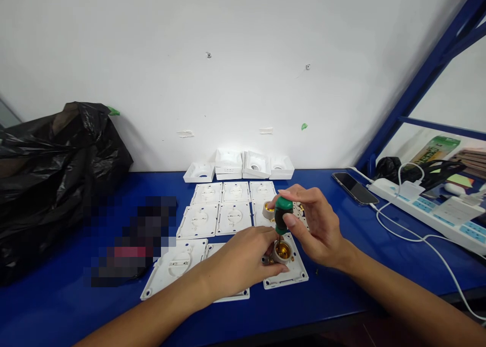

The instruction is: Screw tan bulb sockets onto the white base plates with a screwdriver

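Of the square white plastic plates [199,219] to my left, those in plain view carry no round socket; a second brass-lined socket [268,211] sits behind my hands. The round white socket with a brass lining [282,252] lies on the front-right plate [281,280], the green-and-black screwdriver [284,214] upright in it. My right hand [321,228] pinches the handle, wrist angled inward; my left hand [243,258] reaches across, fingers and thumb closed around the socket's side.
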Available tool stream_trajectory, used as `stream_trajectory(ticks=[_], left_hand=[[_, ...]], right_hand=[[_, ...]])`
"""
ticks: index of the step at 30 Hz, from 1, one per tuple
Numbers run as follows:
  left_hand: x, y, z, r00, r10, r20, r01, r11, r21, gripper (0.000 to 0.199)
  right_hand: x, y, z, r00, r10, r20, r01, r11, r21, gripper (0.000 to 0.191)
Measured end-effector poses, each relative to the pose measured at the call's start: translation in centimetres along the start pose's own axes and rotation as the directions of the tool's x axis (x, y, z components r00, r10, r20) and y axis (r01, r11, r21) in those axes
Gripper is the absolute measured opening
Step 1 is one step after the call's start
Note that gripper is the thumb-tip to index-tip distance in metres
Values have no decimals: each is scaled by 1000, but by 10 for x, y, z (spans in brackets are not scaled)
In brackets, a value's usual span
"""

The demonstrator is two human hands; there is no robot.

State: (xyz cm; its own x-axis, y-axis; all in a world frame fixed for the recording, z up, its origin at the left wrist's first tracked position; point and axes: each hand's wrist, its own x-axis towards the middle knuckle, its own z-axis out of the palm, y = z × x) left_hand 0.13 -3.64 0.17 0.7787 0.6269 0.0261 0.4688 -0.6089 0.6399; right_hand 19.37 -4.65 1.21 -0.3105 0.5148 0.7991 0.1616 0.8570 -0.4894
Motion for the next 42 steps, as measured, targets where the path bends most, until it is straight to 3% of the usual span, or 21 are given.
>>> stream_trajectory(ticks=[7, 16, 26, 33, 42], left_hand=[[0, 4, -3, 1000, 9, 6, -9, 1000, -16, 29], [0, 1, -1, 1000, 13, -11, -13, 1000, 12, 22], [0, 2, -1, 1000, 19, -10, -19, 1000, 0, 21], [0, 3, -2, 1000, 22, -1, -22, 1000, -3, 27], [0, 1, 0, 1000, 17, -17, -17, 1000, 16, 21]], right_hand=[[0, 4, 3, 990, -48, -134, 39, 997, -68, 42], [4, -1, -4, 998, -57, 20, 58, 996, -73, 42], [3, 0, -1, 996, -11, -85, 6, 998, -60, 40], [4, 3, -1, 989, -57, -139, 50, 998, -50, 43], [3, 2, -3, 997, -64, -38, 61, 996, -67, 44]])
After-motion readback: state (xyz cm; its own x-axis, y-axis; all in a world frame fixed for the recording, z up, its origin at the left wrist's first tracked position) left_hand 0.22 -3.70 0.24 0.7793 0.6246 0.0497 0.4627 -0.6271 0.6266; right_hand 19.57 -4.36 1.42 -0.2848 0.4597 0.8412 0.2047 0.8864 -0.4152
